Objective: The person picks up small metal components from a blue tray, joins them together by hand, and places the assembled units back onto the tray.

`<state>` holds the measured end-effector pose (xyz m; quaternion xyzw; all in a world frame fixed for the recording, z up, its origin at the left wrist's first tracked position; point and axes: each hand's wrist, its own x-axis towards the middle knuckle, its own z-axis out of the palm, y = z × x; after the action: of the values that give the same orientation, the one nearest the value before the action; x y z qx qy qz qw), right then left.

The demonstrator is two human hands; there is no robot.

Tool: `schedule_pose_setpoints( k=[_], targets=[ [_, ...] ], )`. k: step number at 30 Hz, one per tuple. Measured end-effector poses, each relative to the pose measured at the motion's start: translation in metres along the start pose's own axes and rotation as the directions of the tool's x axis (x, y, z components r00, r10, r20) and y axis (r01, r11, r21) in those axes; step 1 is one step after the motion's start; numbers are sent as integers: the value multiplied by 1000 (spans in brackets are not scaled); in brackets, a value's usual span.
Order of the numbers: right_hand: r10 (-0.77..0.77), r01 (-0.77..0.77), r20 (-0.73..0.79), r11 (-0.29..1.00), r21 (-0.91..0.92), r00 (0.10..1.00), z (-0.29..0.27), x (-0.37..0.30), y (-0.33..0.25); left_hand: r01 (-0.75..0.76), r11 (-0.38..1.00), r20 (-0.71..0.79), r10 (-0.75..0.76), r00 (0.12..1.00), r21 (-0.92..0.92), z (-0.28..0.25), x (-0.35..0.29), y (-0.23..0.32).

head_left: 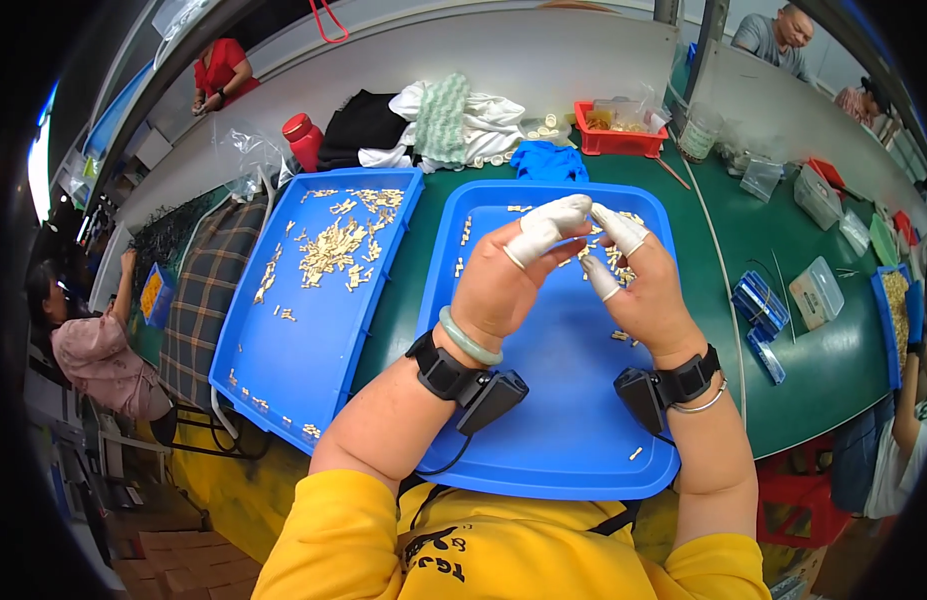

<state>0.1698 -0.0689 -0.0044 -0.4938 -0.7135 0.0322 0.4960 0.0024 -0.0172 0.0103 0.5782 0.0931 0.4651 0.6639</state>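
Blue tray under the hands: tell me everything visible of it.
The blue tray is shallow, rectangular with rounded corners and a raised rim; it looks like plastic. It sits open side up on the green table, near edge by the yellow shirt. Small gold-coloured pieces lie inside, mostly toward its far end, one near the near right corner. The left hand and right hand are above it, hiding part.

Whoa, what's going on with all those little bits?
A person in a yellow shirt has their left hand and right hand close together over a blue tray. White covers are on some fingers. Whether anything is pinched there is too small to tell. Little gold pieces lie in that tray, and a second blue tray holds a loose heap too.
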Motion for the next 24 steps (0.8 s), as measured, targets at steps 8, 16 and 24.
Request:
schedule_pose_setpoints(
  k=[8,16,24],
  targets=[
    [16,-16,-9,1000,8,1000,-2,-2,-2,13,598,-113,-172,979,-801,0,2,23],
    [39,-39,-6,999,23,999,-1,-1,-3,-113,545,-215,-129,968,-831,2,-15,49],
    [16,-16,1,999,40,1000,-1,-2,0,-196,541,-283,-80,956,-818,-4,-25,61]
  ],
)
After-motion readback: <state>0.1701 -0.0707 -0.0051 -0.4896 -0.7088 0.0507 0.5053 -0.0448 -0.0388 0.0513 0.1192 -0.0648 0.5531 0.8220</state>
